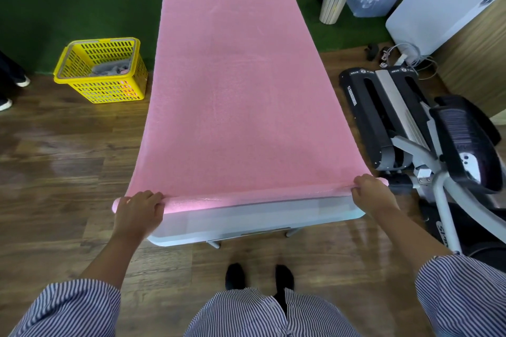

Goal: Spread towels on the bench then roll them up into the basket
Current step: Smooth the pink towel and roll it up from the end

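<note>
Wood floor, bench (273, 216) at centre. Pink towel (238, 90) spread along bench; near edge rolled. Roll's left end gripped by left hand (138, 209), fingers curled over; right end gripped by right hand (371, 191). Yellow basket (101, 71) set far left.

Head camera, wide-angle, looks forward and down along bench (254, 219) from near end (single view).

The person wears a shirt with fine blue-and-white stripes, its short sleeves (68, 309) ending above the elbows. Both forearms are bare. Dark shoes (235, 275) cover the feet.
</note>
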